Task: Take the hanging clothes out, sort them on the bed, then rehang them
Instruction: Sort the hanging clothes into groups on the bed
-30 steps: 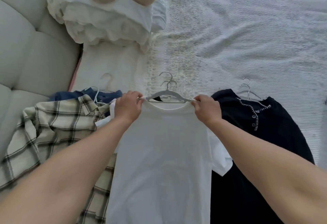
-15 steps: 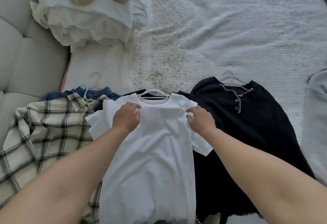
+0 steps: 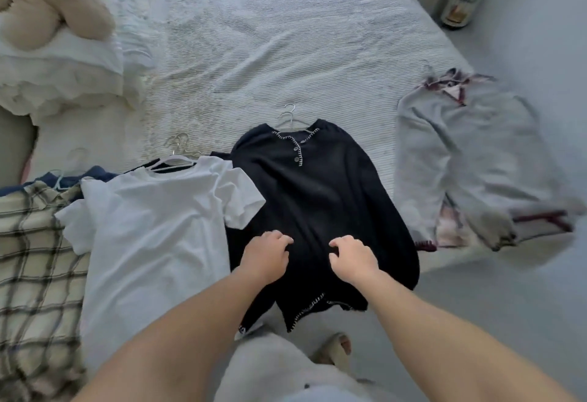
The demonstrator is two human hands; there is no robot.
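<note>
The bed [image 3: 286,36] fills the top and middle of the frame, covered in a bumpy white blanket with tiny ridges; four piles of clothes lie along its near edge. In the middle is a soft black top [image 3: 317,198] with white stitches round the neck and two small round buttons, still on a thin wire hanger [image 3: 290,118]. The left hand [image 3: 265,257] and the right hand [image 3: 352,258] are low on the black top, side by side but apart; the fingers of both are loosely curled and hold nothing. Left of it lies a smooth white T-shirt [image 3: 152,233]; its sleeve overlaps the black top. At the far left is a checked shirt [image 3: 35,258]; at the right edge lies a fuzzy grey sweater [image 3: 470,160]. A fluffy tan toy [image 3: 47,4] sits on frilly white pillows [image 3: 63,77] at the upper left.
</note>
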